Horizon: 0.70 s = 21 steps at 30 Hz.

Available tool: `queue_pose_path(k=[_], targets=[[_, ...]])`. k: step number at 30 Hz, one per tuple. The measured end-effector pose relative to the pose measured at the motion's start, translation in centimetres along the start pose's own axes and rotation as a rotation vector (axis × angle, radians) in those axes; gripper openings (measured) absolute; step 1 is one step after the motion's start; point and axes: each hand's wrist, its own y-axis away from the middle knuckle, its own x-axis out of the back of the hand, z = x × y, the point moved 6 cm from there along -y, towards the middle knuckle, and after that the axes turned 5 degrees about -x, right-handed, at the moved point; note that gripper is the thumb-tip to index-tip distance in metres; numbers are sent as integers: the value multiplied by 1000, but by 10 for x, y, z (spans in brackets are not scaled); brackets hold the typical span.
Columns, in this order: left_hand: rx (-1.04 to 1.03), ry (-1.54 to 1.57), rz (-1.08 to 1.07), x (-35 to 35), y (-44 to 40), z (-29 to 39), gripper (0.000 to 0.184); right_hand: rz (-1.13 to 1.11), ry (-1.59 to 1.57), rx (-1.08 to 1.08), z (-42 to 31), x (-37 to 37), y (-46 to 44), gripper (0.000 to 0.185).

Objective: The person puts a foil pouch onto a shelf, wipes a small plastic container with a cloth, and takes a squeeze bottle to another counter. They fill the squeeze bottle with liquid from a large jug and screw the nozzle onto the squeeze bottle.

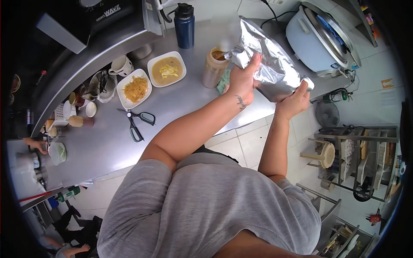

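Both hands hold a large silver foil bag tilted over a wide-mouthed jar. My left hand is closed around the bag's lower left part, thumb on top, close to the jar. At the bag's right end, my right hand pinches its corner. Brown contents show inside the jar's mouth, near the bag's left end. A green and white cloth lies beside the jar, partly hidden by my left hand.
Left of the jar are a bowl of soup, a bowl of orange shreds, a blue bottle and scissors. A large cooker stands right. Another person's hand touches a tub at far left.
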Motion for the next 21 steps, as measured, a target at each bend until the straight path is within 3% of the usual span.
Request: queue_pose_path(k=[11, 14, 17, 20, 21], targets=[[-16, -172, 100, 0, -1, -4, 42, 87, -160, -144, 35, 10, 10, 33], [-54, -180, 80, 12, -13, -12, 36, 94, -141, -344, 81, 27, 12, 34], [-101, -240, 10, 1, 8, -1, 33, 70, -325, -532, 109, 18, 39, 45], [-125, -394, 52, 20, 8, -10, 41, 66, -377, -799, 151, 21, 72, 54], [-141, -428, 157, 30, 7, -16, 49, 36, -432, -851, 157, 17, 81, 56]])
